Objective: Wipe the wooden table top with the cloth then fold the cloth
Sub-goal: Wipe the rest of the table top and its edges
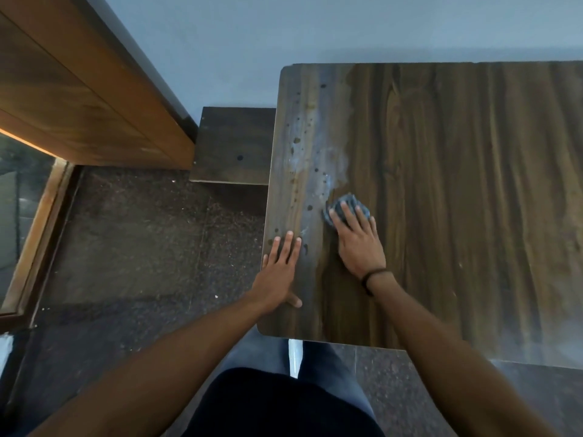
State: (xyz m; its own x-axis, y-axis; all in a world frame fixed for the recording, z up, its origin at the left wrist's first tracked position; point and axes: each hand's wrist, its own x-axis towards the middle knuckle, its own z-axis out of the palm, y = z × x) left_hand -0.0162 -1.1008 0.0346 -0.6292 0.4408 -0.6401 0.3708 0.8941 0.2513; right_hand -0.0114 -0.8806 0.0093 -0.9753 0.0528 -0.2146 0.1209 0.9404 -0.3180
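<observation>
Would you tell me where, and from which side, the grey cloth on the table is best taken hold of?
Probably from above: the cloth lies crumpled in a wad on the table, pressed under the straight fingers of the right hand. Pinch the raised folds showing beyond the fingertips, on its far side; the near side is covered.
</observation>
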